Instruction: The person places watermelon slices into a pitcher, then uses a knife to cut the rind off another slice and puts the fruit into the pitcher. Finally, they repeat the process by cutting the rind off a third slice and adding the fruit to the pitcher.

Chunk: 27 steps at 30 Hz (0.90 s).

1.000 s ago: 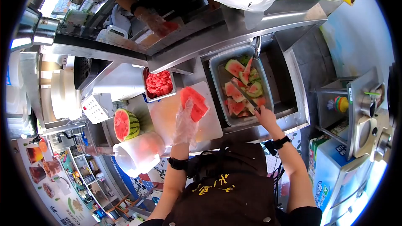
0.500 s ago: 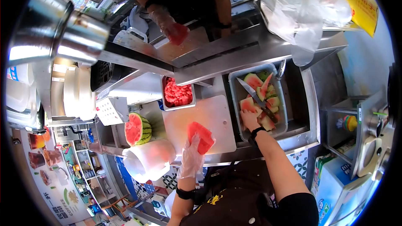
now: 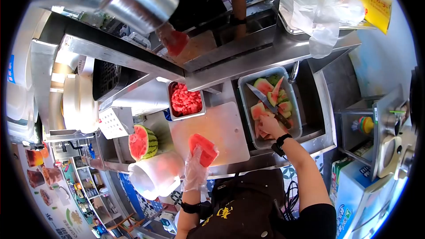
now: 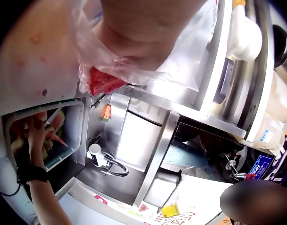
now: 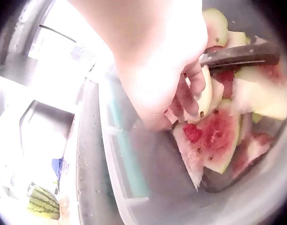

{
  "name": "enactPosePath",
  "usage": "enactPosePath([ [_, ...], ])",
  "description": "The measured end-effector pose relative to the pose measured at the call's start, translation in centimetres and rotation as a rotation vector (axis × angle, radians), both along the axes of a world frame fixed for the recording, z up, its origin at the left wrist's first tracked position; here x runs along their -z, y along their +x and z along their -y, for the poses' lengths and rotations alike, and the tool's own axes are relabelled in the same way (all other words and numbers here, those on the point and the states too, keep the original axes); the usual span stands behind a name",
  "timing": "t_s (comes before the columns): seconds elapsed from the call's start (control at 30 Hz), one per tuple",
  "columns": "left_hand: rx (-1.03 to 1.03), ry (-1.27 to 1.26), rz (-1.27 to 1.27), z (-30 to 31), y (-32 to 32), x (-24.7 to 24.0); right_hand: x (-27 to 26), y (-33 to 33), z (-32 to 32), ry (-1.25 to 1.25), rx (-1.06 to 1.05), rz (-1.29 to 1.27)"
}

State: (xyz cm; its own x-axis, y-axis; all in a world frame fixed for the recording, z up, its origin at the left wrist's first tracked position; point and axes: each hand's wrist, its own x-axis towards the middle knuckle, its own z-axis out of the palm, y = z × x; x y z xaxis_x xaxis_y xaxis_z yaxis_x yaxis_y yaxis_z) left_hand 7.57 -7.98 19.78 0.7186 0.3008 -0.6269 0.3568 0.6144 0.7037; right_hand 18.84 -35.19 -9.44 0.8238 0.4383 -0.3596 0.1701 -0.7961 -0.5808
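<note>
My left hand [image 3: 197, 168], in a clear plastic glove, holds a peeled slab of red watermelon [image 3: 204, 149] over the front of the white cutting board [image 3: 226, 128]. In the left wrist view the glove and wrist hide most of that slab [image 4: 103, 83]. My bare right hand [image 3: 271, 126] is down in the clear plastic bin [image 3: 242, 89] of watermelon rinds. Its fingers curl at a piece of watermelon rind [image 5: 170, 116], which shows between thumb and fingertips in the right wrist view. A knife [image 3: 261, 94] with a dark handle lies on the rinds beside this hand.
A metal pan of diced watermelon [image 3: 186, 99] stands behind the board. Left of the board are a cut watermelon half [image 3: 144, 142] and a white tub [image 3: 152, 172]. The bin sits in a sink [image 3: 312, 106] under a faucet [image 3: 293, 71]. A steel shelf [image 3: 248, 71] overhangs the back.
My right hand has let go of the knife, which now lies in the bin, and reached among the rinds. My left hand has drawn the watermelon slab toward the board's front edge.
</note>
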Motion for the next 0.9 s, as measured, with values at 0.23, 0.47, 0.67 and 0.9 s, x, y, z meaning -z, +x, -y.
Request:
enactPosePath([
  [0.23, -0.004, -0.107, 0.059, -0.5, 0.0, -0.2, 2.7, -1.4, -2.3, -0.188, -0.083, 0.226],
  [0.47, -0.078, -0.081, 0.033, -0.7, -1.0, -0.3, -0.7, -2.5, -0.9, -0.099, 0.104, 0.164],
  [0.67, -0.012, -0.17, 0.051, -0.5, -0.6, 0.6, 4.8, -4.5, -2.8, -0.27, 0.078, 0.233],
  [0.9, -0.043, -0.105, 0.065, -1.1, -1.4, 1.9, 4.5, -4.3, -4.1, -0.383, -0.057, 0.332],
])
